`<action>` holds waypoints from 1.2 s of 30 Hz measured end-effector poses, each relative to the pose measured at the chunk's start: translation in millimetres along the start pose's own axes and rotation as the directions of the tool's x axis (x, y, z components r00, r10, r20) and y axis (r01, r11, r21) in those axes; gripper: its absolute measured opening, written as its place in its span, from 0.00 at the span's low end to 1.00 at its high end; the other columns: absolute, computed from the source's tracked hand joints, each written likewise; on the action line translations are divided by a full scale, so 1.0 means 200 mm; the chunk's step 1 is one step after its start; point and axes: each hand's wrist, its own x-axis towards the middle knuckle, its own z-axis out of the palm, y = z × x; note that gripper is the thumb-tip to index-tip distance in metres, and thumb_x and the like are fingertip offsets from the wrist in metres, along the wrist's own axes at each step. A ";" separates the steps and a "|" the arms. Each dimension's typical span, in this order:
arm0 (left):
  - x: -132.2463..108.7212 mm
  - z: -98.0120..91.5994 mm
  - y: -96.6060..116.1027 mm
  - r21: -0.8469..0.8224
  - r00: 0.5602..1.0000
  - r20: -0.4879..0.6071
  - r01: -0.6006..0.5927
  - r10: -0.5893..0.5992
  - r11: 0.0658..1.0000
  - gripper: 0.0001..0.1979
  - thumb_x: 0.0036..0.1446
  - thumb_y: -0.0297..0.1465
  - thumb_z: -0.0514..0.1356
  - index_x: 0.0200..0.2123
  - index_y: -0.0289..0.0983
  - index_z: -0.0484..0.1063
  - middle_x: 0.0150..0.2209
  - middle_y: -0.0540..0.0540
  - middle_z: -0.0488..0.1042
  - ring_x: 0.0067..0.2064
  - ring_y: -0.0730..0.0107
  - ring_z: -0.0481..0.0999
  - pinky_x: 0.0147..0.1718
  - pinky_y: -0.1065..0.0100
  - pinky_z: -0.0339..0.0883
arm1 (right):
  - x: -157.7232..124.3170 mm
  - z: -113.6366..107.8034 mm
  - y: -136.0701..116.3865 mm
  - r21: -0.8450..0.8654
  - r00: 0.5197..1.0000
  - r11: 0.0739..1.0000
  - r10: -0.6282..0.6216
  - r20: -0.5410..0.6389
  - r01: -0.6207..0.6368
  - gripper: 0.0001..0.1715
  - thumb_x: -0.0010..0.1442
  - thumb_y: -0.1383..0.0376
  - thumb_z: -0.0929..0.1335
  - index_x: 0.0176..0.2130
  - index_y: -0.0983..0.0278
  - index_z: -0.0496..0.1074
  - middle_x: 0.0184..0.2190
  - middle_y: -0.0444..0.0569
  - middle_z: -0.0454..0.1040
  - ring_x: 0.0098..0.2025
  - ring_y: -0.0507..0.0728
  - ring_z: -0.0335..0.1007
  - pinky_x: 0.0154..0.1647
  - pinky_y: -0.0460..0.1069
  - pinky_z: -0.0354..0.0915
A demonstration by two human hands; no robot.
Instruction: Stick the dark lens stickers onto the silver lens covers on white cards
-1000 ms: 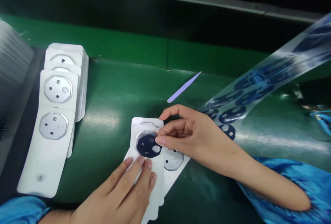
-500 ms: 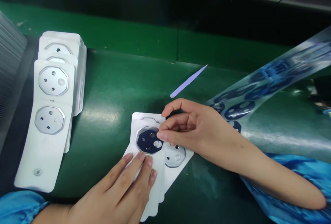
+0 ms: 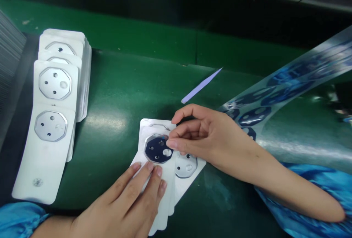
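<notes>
A dark blue octagonal sticker (image 3: 154, 148) with several round holes lies over the octagon printed on the top white card (image 3: 162, 203) of a small fanned pile. My right hand (image 3: 200, 131) pinches the sticker's right edge between thumb and index finger; its other fingers are curled. Below the sticker, my left hand (image 3: 132, 194) lies with fingers stretched out flat on the card. Another white card (image 3: 187, 188) with a silver octagon (image 3: 184, 171) sticks out beneath at the right, partly hidden by my right hand.
At the left stands a stack of white cards (image 3: 52, 157) with silver octagons. Lilac pointed tweezers (image 3: 201, 85) lie on the green table (image 3: 118, 95) beyond my right hand. A clear strip of dark blue stickers (image 3: 255, 116) slants up to the right. Grey ridged material (image 3: 9, 43) borders the far left.
The view has shifted slightly, so the card stack at the left sits a little further left. Both hands and the sticker keep nearly the same position.
</notes>
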 end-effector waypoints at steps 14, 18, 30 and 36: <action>0.01 0.00 0.00 -0.008 1.000 -0.020 0.006 -0.006 1.000 0.18 0.68 0.28 0.56 0.58 0.27 0.72 0.58 0.35 0.73 0.60 0.43 0.73 0.59 0.50 0.70 | 0.00 0.00 0.00 -0.005 1.000 1.000 0.006 -0.007 -0.006 0.23 0.50 0.60 0.81 0.40 0.59 0.70 0.32 0.47 0.81 0.30 0.57 0.78 0.27 0.48 0.74; 0.02 0.00 0.00 -0.018 0.999 -0.035 0.032 -0.032 0.999 0.17 0.67 0.27 0.58 0.56 0.28 0.73 0.56 0.37 0.74 0.61 0.38 0.72 0.58 0.47 0.70 | 0.00 0.01 0.00 0.005 1.000 1.000 0.023 -0.007 -0.023 0.24 0.50 0.61 0.81 0.40 0.60 0.70 0.32 0.47 0.81 0.30 0.57 0.78 0.27 0.47 0.74; 0.01 0.00 0.00 -0.018 0.999 -0.021 0.049 -0.050 0.999 0.18 0.66 0.26 0.60 0.57 0.29 0.73 0.57 0.36 0.74 0.61 0.38 0.72 0.58 0.49 0.72 | 0.00 0.03 0.01 -0.080 0.998 0.997 -0.023 -0.051 0.019 0.19 0.51 0.55 0.81 0.35 0.60 0.74 0.31 0.49 0.81 0.30 0.57 0.78 0.27 0.48 0.74; 0.01 0.01 0.02 -0.017 0.998 -0.033 0.061 -0.061 0.998 0.17 0.66 0.27 0.60 0.57 0.29 0.73 0.57 0.36 0.73 0.62 0.39 0.71 0.60 0.49 0.70 | -0.02 0.05 0.01 -0.169 0.992 0.982 -0.098 -0.086 0.082 0.15 0.55 0.55 0.79 0.32 0.60 0.75 0.29 0.47 0.79 0.30 0.56 0.76 0.27 0.48 0.70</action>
